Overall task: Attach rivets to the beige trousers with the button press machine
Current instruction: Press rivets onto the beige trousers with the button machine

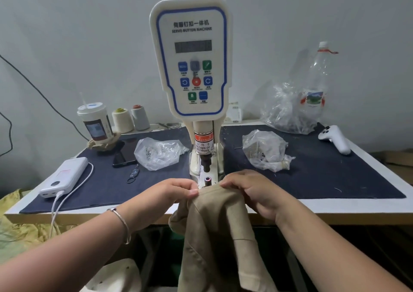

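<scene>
Pinching the beige cotton trousers [220,220] edge with left grip [176,190] and right grip [248,191], at 6 o'clock of the cream button press machine [192,68]; I fear my fingertips [193,193] near its die could be crushed.

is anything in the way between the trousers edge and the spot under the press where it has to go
Nothing visible is. Both hands, left hand and right hand, pinch the edge of the beige trousers just short of the lower die. The gap between the die and the punch of the button press machine looks open.
</scene>
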Action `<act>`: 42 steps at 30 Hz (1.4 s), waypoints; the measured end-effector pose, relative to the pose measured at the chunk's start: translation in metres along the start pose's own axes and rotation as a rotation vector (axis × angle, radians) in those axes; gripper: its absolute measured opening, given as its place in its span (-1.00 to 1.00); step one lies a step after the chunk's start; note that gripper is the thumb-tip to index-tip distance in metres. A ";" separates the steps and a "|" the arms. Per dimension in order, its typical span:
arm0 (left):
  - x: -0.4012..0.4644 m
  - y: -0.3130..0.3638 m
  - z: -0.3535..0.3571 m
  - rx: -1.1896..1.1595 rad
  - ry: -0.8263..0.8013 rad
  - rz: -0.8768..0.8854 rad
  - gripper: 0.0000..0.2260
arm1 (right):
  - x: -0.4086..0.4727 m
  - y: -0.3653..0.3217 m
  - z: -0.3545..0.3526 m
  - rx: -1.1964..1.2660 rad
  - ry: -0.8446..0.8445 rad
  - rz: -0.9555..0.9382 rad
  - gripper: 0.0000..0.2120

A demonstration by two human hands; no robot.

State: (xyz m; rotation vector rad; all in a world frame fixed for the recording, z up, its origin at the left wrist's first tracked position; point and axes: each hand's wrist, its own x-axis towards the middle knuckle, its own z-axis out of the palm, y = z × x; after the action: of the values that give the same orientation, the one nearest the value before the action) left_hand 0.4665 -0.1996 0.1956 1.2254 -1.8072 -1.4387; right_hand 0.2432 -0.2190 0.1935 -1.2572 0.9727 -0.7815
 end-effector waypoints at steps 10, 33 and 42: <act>0.045 -0.026 -0.009 -0.100 0.305 -0.107 -0.83 | 0.038 0.011 -0.005 0.189 0.026 0.074 -0.85; 0.062 -0.062 -0.004 -0.333 0.348 -0.084 -0.83 | 0.051 0.037 -0.013 0.224 -0.021 0.012 -0.75; 0.059 -0.060 -0.001 -0.314 0.376 -0.030 -0.85 | 0.049 0.037 -0.014 0.211 -0.008 -0.003 -0.88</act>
State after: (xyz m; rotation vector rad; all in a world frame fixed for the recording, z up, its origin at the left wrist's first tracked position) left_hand 0.4601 -0.2536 0.1312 1.2603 -1.2663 -1.3389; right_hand 0.2487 -0.2628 0.1483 -1.0785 0.8584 -0.8568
